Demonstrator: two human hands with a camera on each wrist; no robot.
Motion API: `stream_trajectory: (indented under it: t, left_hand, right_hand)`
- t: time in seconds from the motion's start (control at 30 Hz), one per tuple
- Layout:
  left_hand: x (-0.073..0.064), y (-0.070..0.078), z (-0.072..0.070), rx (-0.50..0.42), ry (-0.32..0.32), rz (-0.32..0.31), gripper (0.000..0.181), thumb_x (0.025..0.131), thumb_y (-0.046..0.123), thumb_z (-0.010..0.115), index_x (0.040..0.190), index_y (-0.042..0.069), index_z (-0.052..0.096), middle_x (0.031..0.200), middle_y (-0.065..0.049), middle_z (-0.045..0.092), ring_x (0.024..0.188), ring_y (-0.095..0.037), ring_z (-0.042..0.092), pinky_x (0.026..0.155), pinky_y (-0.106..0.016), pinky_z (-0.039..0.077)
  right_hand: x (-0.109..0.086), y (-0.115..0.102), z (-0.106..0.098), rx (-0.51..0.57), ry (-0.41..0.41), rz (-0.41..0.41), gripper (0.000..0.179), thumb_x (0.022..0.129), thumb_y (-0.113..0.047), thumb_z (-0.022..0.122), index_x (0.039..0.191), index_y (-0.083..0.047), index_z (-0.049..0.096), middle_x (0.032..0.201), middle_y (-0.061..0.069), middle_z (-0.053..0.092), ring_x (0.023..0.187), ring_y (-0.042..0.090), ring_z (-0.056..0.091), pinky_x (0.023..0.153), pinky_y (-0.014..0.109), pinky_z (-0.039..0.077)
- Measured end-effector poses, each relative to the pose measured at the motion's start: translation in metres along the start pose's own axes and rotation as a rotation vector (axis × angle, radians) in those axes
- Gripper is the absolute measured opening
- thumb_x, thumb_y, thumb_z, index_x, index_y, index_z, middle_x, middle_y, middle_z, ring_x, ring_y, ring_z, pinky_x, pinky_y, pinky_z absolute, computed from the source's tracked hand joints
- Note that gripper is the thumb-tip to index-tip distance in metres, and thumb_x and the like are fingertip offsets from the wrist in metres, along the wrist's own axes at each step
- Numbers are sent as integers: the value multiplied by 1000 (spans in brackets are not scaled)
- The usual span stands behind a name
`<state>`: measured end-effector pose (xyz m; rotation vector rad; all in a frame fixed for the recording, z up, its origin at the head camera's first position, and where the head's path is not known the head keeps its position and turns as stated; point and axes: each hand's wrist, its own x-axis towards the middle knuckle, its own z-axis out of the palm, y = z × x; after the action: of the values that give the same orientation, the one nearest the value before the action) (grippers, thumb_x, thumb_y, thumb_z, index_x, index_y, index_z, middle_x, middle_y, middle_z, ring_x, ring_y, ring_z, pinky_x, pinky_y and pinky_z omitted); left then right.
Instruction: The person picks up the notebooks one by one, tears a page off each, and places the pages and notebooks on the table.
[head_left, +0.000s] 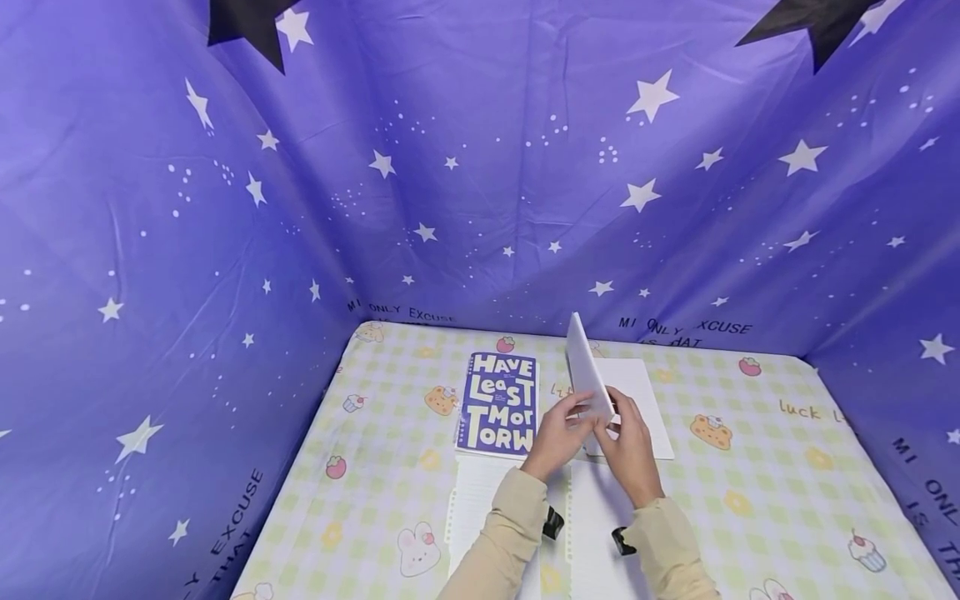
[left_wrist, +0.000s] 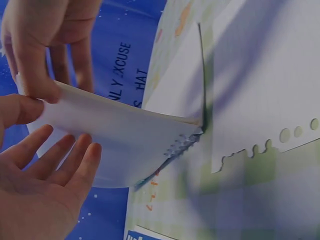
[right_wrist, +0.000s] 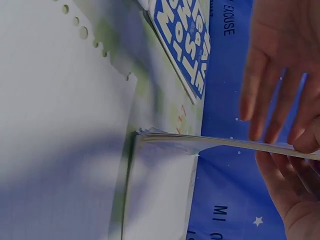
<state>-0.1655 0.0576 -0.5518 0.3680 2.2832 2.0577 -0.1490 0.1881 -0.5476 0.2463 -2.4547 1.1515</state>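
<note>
A white-paged notebook (head_left: 633,400) lies opened on the table, its raised part (head_left: 585,367) standing nearly upright between my hands. My right hand (head_left: 628,446) pinches the near edge of that raised part, thumb on the left face and fingers on the right. Its thumb shows on the paper in the left wrist view. On the left side, my left hand (head_left: 561,433) has its fingers fairly straight beside the raised face, with its thumb close to the right thumb. Toothed binding (left_wrist: 182,145) shows along the notebook's fold.
A blue notebook (head_left: 501,404) with large white lettering lies left of the hands. Nearer me, under the forearms, are a left loose sheet (head_left: 480,492) and a right loose sheet (head_left: 600,517), both with punched edges. A checked cloth (head_left: 390,500) covers the table; blue starry curtains (head_left: 480,192) surround it.
</note>
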Motion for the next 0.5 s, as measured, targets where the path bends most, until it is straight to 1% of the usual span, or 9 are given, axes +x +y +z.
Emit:
stream_trajectory:
  t: [0.07,0.13,0.2,0.27,0.33,0.5]
  left_hand:
    - [0,-2,1,15,-8,2,46,91,1,64,136,5,58,135,-16,60,121,-29,61,103,-38,52]
    - [-1,-4,2,28,-18,2,49,89,1,66,137,5,57,136,-15,60,122,-27,61,103,-38,51]
    - [-1,-6,3,31,-30,-4,53,88,3,69,138,6,56,138,-13,59,122,-25,60,104,-39,51]
    - [-1,-9,4,40,-35,-3,56,86,5,72,139,6,55,140,-12,58,123,-25,60,104,-38,51]
    - [0,-11,6,52,-32,-12,59,85,7,75,140,6,54,141,-10,56,125,-24,58,104,-37,51]
    - [-1,-15,14,82,5,-58,62,85,12,78,141,10,54,142,-9,55,126,-22,57,102,-32,52]
  right_hand:
    - [1,0,-2,9,15,-4,53,85,9,64,136,2,51,120,20,60,103,32,62,75,34,61]
    - [1,-1,-4,18,26,-4,53,85,10,63,136,2,51,121,21,60,103,33,62,76,18,58]
    - [2,-2,-5,31,32,3,54,85,11,62,136,2,51,121,22,59,105,33,62,76,5,51]
    - [3,-2,-6,39,38,11,54,85,11,61,137,2,50,121,23,59,105,35,62,76,-3,43]
    - [3,-3,-8,43,40,20,54,85,11,61,137,3,50,121,23,59,106,36,62,77,-6,41]
    - [3,-3,-11,44,43,48,52,86,10,60,136,3,51,123,23,59,107,37,62,77,-5,41]
